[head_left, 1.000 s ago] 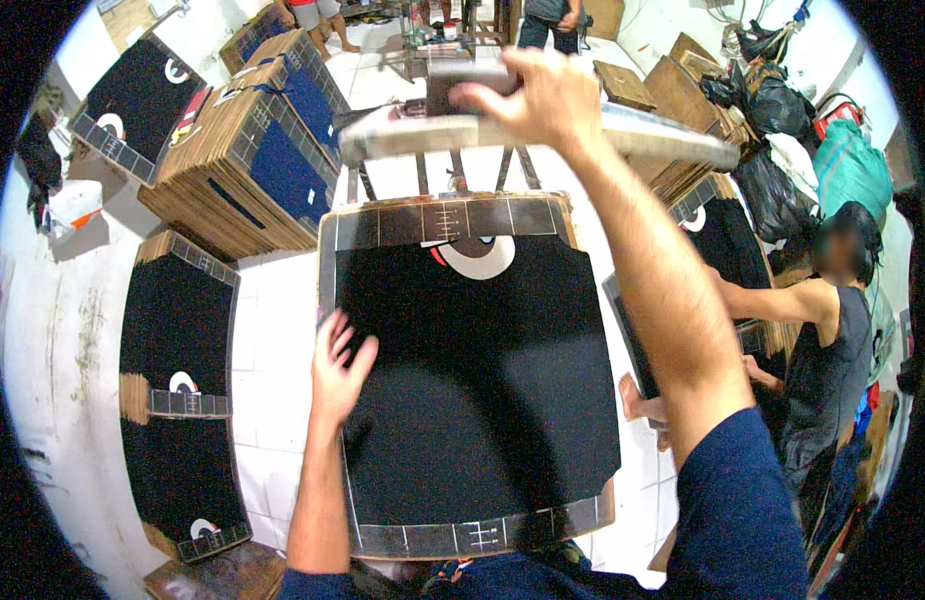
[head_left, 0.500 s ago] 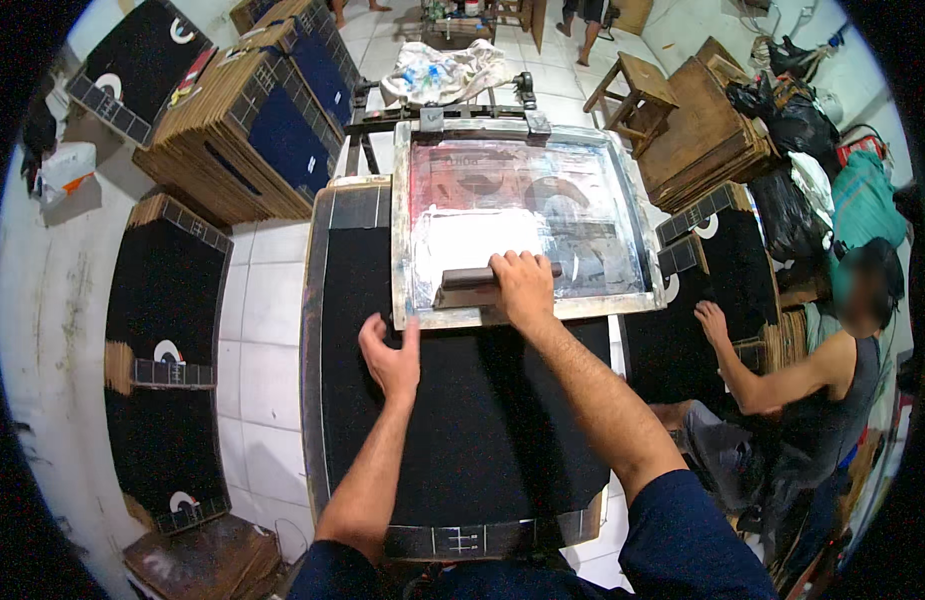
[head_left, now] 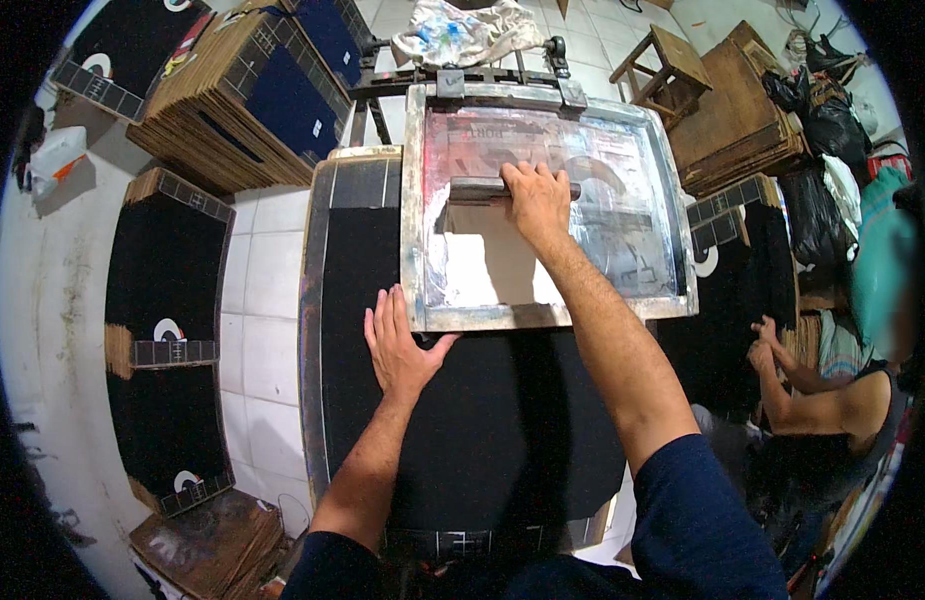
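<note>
A screen printing frame (head_left: pixel 414 200) with a worn pale rim lies over the far part of a black cloth (head_left: pixel 472 430) on a board. My right hand (head_left: pixel 538 205) grips a squeegee (head_left: pixel 474 188) with a dark handle, held across the mesh toward the frame's far half. White ink (head_left: pixel 462 262) covers the mesh on the near side of the squeegee. At the frame's near left corner, my left hand (head_left: pixel 394 345) is open, fingers stretched along the rim and thumb apart by the near edge.
Stacked boards (head_left: pixel 232 105) stand at the far left, and printed black panels (head_left: pixel 170 250) lie along the left. A wooden stool (head_left: pixel 662 65) is at the far right. A co-worker (head_left: pixel 832 400) sits on the right, hands over another printed panel. A stained white rag (head_left: pixel 467 35) hangs behind the frame.
My right hand has pushed the squeegee away from me, up the mesh. My left hand has moved up to the frame's corner, fingers straightened. The co-worker's hands have come together.
</note>
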{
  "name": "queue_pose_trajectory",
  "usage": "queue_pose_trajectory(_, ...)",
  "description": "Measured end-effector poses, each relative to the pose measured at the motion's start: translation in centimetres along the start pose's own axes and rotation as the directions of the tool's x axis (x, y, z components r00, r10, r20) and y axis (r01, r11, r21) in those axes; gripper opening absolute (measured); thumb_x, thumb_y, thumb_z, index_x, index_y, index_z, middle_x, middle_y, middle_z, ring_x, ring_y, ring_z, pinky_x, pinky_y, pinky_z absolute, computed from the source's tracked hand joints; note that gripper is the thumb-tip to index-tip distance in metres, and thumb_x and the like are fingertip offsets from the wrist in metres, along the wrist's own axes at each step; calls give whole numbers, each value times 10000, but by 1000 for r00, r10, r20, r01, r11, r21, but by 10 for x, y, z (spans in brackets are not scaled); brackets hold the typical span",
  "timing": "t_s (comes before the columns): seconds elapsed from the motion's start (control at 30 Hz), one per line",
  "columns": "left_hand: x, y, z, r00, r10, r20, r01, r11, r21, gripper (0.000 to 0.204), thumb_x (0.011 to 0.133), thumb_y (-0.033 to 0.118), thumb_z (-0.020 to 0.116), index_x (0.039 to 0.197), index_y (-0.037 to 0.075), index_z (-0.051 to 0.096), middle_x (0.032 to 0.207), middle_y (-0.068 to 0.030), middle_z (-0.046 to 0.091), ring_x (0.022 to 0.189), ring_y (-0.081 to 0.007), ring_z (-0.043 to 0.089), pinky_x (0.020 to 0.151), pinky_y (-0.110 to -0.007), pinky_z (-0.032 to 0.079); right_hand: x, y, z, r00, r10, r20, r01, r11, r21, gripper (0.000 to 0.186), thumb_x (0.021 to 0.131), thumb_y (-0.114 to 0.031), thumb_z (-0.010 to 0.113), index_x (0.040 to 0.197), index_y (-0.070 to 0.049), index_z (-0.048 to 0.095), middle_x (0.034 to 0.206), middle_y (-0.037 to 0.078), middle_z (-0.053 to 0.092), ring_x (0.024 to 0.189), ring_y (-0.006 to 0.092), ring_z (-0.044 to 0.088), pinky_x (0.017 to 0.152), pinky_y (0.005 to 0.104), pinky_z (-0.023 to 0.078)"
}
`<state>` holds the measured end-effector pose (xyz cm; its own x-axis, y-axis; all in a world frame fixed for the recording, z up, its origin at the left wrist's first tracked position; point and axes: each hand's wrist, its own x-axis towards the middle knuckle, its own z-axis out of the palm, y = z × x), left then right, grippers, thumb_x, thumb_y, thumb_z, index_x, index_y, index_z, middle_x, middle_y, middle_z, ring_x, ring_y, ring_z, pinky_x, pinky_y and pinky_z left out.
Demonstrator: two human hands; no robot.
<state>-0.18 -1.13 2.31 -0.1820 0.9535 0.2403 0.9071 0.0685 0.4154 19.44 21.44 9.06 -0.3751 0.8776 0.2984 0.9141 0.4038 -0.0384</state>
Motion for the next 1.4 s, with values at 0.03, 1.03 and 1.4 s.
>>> queue_pose_trajectory(0.03,0,0,0,1000,2,0,-2,1000,-1,1149,725,532,889,1564,-21,332,1568,-209,434,1503,-350,361,1245,-567,234,-13,-2,-5,1000,-10,23,9,1000,3,279,766,-106,766,1018,-156,657,1018,22,674,1009,264,637,878,471,442)
queue_pose_trajectory(1.03,6,-1,1,999,19,43,-20,1000,4,1174,742,547,877,1571,-41,290,1580,-224,394,1515,-361,327,1244,-572,224,10,4,-12,990,26,138,-30,999,26,317,776,-252,840,1023,-140,677,1028,47,702,1039,280,645,828,469,447)
queue_pose_trajectory(1.4,10,-3,3,998,9,65,-6,999,-47,1281,731,597,871,1598,-51,185,1611,-255,351,1530,-362,317,1267,-584,159,-117,-35,-47,994,29,106,-40,995,95,228,779,-84,725,989,-128,648,921,40,603,930,264,584,888,452,438)
